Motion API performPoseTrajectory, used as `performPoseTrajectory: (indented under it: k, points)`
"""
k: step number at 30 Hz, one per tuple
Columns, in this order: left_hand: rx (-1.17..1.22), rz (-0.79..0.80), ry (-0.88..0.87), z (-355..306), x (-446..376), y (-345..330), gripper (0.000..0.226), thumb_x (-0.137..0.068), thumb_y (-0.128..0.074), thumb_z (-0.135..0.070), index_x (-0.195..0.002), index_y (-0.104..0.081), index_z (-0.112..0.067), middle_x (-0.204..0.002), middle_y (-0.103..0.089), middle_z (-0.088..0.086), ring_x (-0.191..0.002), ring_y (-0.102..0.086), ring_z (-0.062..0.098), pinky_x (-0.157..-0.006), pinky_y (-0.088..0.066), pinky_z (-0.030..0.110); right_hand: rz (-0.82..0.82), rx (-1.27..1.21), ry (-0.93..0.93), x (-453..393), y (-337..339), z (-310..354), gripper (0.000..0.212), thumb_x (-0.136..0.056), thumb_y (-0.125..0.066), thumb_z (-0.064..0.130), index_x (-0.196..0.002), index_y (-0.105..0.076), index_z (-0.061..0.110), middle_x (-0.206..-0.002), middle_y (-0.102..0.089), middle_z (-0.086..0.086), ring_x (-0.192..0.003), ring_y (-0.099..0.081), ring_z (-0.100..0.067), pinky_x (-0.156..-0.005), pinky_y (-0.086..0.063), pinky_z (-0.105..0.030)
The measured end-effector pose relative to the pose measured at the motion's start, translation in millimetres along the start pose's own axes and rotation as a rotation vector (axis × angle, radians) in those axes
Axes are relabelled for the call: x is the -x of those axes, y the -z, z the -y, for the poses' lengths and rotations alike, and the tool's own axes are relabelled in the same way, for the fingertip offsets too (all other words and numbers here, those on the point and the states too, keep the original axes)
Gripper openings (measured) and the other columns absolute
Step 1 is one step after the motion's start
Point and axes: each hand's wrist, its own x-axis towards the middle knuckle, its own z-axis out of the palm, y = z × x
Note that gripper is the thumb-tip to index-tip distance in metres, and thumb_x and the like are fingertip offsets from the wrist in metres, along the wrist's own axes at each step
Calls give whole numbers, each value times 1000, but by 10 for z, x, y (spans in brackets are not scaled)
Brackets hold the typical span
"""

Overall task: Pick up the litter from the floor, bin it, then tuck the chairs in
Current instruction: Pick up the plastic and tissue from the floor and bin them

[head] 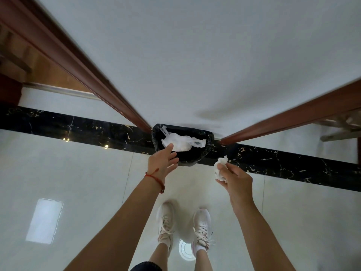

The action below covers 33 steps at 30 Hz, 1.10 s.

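A small bin lined with a black bag (197, 155) stands on the floor against the white wall. White plastic and tissue litter (180, 142) lies inside it. My left hand (163, 162) hangs just over the bin's near rim, fingers spread, holding nothing. My right hand (235, 179) is to the right of the bin and a little nearer to me, closed on a crumpled white tissue (220, 167) that sticks out above the fingers.
Dark wood door frames run away from the bin on the left (82, 61) and on the right (293, 116). A black marble strip (78, 128) crosses the glossy white floor. My feet in white trainers (166, 223) stand below the bin.
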Motion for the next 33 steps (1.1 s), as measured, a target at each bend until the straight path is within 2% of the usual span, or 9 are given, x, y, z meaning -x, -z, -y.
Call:
performPoseTrajectory:
  k: [6, 12, 15, 18, 19, 23, 27, 31, 33]
  points:
    - [-787, -95, -477, 168, -2, 238, 45, -88, -54, -31, -127, -50, -8, -127, -57, 9, -117, -51, 22, -98, -40, 32, 5, 30, 19, -75, -59, -39, 17, -81, -67, 10, -98, -66, 9, -83, -66, -1, -78, -62, -12, -55, -54, -15]
    - [-1284, -74, -713, 238, 53, 485, 52, -93, -44, -35, -139, -34, -12, -147, -34, 6, -138, -26, 21, -112, -21, 32, 10, 117, 16, -173, -271, -156, 20, -81, -67, 10, -99, -67, 4, -81, -66, -4, -74, -62, -14, -59, -55, -18]
    - [-1333, -67, -765, 249, 73, 543, 52, -93, -44, -34, -139, -34, -12, -148, -33, 7, -139, -25, 23, -113, -20, 33, 15, 151, 18, -245, -435, -194, 19, -80, -68, 11, -98, -69, 4, -78, -66, -2, -71, -62, -12, -62, -55, -20]
    - [-1330, -71, -766, 260, 60, 592, 51, -93, -45, -34, -137, -37, -11, -147, -35, 9, -138, -27, 25, -112, -21, 35, 13, 163, 7, -339, -620, -171, 2, -80, -68, 12, -80, -70, 13, -72, -64, -2, -66, -60, -12, -73, -55, -31]
    - [-1327, -73, -765, 259, 55, 605, 51, -93, -44, -36, -137, -38, -10, -146, -36, 9, -138, -28, 25, -111, -22, 35, 12, 164, 7, -374, -682, -156, 5, -79, -68, 12, -76, -69, 14, -68, -63, -1, -64, -58, -13, -76, -54, -35]
    - [-1307, -78, -762, 237, 43, 662, 51, -92, -43, -38, -135, -40, -9, -144, -39, 11, -136, -31, 27, -111, -24, 36, 31, 140, 37, -490, -886, -56, 20, -80, -67, 12, -95, -69, -1, -67, -62, -2, -68, -58, -17, -77, -55, -36]
    - [-1293, -83, -765, 192, 47, 689, 51, -93, -44, -36, -135, -40, -8, -144, -39, 12, -135, -32, 28, -111, -23, 36, 15, 213, 37, -577, -930, 4, 37, -79, -69, 21, -105, -62, -4, -103, -63, -24, -98, -62, -34, -90, -51, -48]
    - [-1293, -81, -744, 162, 57, 681, 51, -93, -44, -36, -135, -40, -8, -143, -40, 12, -135, -33, 28, -111, -23, 35, 31, 330, 62, -562, -830, -27, 51, -79, -69, 27, -122, -56, 3, -124, -61, -11, -114, -57, -23, -100, -46, -44]
    - [-1289, -79, -761, 148, 74, 664, 52, -92, -42, -37, -134, -41, -6, -142, -42, 13, -134, -34, 29, -110, -23, 36, 48, 385, 101, -491, -734, -29, 49, -83, -65, 27, -125, -54, 5, -130, -57, -9, -117, -55, -21, -101, -43, -33]
